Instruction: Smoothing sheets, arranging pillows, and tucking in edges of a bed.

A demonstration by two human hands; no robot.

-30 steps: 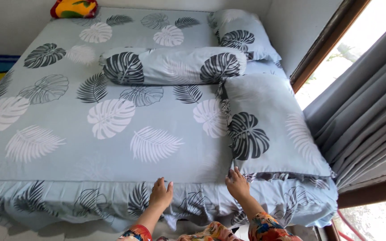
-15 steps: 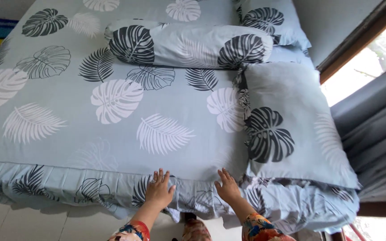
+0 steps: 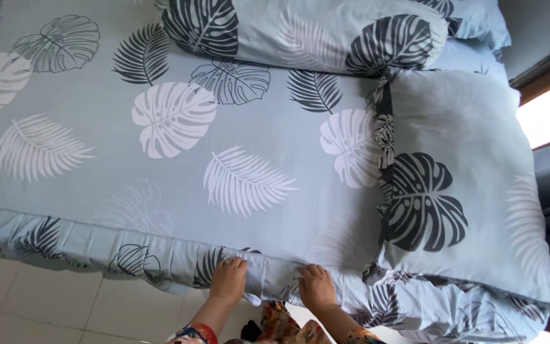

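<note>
Bed (image 3: 97, 127) fills the view, covered by a grey-blue sheet (image 3: 275, 210) with leaf prints, drawn flat across the top. Long bolster (image 3: 300, 32) lies along the far side; square pillow (image 3: 466, 185) sits at the near right corner, overhanging the edge. Pleated skirt (image 3: 97, 245) hangs down the near edge over pale floor tiles (image 3: 33, 306). Step in hand looks like tidying the skirt at the near edge; the next move likely calls for a steady downward pull or a tuck under the mattress. Left hand (image 3: 228, 280) and right hand (image 3: 317, 286) lie side by side, palms down, fingers close together and curled over the frill, gripping it.
</note>
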